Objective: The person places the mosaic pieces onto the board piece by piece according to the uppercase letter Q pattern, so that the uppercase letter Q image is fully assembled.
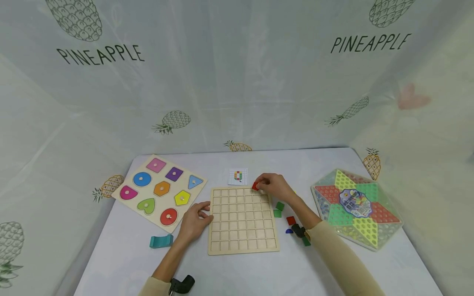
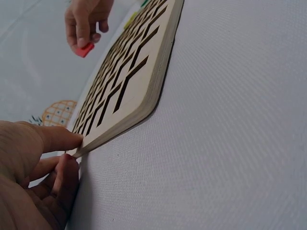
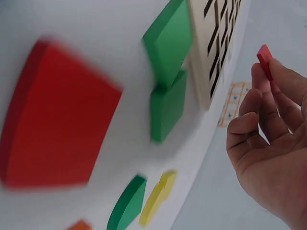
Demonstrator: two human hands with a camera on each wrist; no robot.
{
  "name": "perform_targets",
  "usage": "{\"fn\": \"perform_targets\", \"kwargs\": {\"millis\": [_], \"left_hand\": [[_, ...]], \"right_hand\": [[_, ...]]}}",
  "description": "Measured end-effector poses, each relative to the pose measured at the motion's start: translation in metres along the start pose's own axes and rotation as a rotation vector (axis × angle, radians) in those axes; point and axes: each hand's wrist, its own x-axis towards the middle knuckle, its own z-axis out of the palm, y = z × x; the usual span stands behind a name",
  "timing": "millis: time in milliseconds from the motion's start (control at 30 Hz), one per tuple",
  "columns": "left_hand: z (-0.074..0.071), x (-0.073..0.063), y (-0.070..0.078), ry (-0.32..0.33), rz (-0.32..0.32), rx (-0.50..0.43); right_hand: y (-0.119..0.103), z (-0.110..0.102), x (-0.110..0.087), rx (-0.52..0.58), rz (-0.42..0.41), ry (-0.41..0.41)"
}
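Observation:
A wooden grid board [image 1: 242,220] lies flat in the middle of the table, its cells bare. My left hand [image 1: 195,222] holds the board's left edge; in the left wrist view, the thumb or forefinger [image 2: 60,139] lies over the rim and another finger is beside it. Above the board's far right corner, my right hand [image 1: 275,186] pinches a small red block [image 1: 255,186] between thumb and fingertips, clear of the board in the right wrist view. Just beyond the board's far edge lies a white card [image 1: 238,176] printed with a small coloured block pattern.
Right of the board lie loose green blocks [image 1: 277,213], a red block [image 1: 291,220] and a blue piece [image 1: 289,231]. A shape puzzle [image 1: 148,185] lies at left, with a teal block [image 1: 161,241] nearby. A star-patterned game board [image 1: 357,209] lies at right.

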Motion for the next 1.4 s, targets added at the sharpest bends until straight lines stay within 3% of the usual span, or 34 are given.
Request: {"fn": "perform_targets", "kwargs": {"millis": [367, 733, 1033, 1400], "left_hand": [[0.0, 0.001, -0.001, 0.002, 0.026, 0.005], [0.0, 0.001, 0.0, -0.01, 0.012, 0.006], [0.001, 0.001, -0.002, -0.008, 0.011, 0.011], [0.0, 0.0, -0.001, -0.002, 0.007, 0.012]], "right_hand": [[-0.009, 0.022, 0.008, 0.049, -0.001, -0.128], [-0.012, 0.036, 0.008, 0.071, 0.039, -0.169], [-0.019, 0.045, 0.006, -0.006, -0.011, -0.143], [-0.027, 0.049, 0.005, -0.087, -0.015, -0.113]]}}
